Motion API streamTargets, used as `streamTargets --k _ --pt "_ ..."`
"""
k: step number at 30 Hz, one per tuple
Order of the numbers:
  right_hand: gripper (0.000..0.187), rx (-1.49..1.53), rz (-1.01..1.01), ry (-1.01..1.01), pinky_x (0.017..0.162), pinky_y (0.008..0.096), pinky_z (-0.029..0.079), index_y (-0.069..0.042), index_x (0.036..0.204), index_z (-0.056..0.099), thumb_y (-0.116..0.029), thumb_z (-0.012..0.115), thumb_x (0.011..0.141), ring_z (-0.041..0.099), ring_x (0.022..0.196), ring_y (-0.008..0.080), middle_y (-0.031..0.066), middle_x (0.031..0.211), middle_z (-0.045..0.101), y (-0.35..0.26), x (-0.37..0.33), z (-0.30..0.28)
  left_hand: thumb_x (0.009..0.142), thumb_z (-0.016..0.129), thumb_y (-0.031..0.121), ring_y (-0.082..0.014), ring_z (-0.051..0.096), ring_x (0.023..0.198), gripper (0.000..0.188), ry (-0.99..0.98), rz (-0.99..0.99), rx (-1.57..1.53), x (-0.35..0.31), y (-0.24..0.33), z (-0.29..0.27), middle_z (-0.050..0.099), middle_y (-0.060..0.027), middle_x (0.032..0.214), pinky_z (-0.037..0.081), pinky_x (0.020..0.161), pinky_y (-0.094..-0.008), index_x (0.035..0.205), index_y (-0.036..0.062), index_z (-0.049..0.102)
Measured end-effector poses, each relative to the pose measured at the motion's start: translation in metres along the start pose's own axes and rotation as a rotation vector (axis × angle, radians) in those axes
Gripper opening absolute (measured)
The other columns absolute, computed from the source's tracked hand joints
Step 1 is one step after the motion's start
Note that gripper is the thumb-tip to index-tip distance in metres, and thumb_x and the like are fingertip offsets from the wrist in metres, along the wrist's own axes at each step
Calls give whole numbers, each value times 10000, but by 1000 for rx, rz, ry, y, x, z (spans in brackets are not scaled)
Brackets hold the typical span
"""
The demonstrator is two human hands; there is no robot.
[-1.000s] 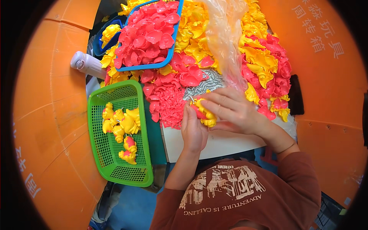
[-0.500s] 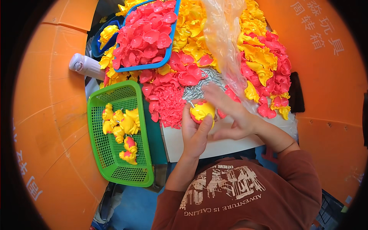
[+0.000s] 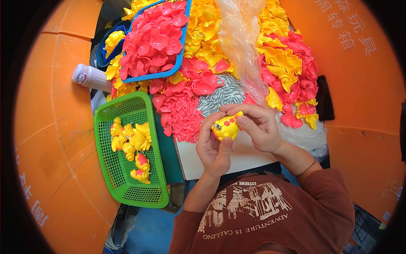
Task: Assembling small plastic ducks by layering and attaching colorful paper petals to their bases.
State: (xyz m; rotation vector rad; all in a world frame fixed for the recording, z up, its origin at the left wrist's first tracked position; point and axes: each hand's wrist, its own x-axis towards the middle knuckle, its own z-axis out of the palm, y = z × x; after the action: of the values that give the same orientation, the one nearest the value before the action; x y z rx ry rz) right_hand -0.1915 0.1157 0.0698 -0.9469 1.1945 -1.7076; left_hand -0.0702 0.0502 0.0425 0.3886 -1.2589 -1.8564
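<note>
A small yellow plastic toy figure (image 3: 229, 127) with a row of red bumps is held between both hands over the near part of the white tabletop. Its left end carries a bit of metal. My left hand (image 3: 211, 146) wraps the toy from the left, thumb at its near side. From the right, my right hand (image 3: 260, 127) grips the other end with thumb and fingers. Just beyond the hands lie a heap of silvery metal pins (image 3: 220, 94) and a heap of small red plastic pieces (image 3: 184, 120).
On the left stands a green basket (image 3: 158, 169) with several yellow-and-red toys (image 3: 137, 139). A blue-rimmed tray (image 3: 158, 76) of red shells is behind it, near a pale bottle (image 3: 91, 77). Yellow shells (image 3: 284, 67) pile up beside a clear plastic bag (image 3: 242, 42). Orange panels (image 3: 359, 161) flank both sides.
My right hand has come in from above the pins and now grips the toy together with the left. The toy has turned, showing its red bumps. The view has shifted slightly.
</note>
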Motion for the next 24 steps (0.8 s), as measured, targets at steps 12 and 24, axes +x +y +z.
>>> streamTargets --k 12,24 --pt "173 -216 -246 321 651 269 455 -9 979 457 -160 394 921 533 741 116 97 836 558 49 9 26 857 620 139 -201 504 1117 500 153 -41 -54 -7 -13 10 504 -179 1214 408 943 -309 1243 -102 414" --pt "314 -1402 -47 431 791 381 430 -28 1019 610 -195 669 759 560 888 318 133 946 614 4 1 -63 926 464 83 -258 428 1183 429 742 338 859 35 41 -69 401 -193 1296 340 1009 -355 1299 -86 337"
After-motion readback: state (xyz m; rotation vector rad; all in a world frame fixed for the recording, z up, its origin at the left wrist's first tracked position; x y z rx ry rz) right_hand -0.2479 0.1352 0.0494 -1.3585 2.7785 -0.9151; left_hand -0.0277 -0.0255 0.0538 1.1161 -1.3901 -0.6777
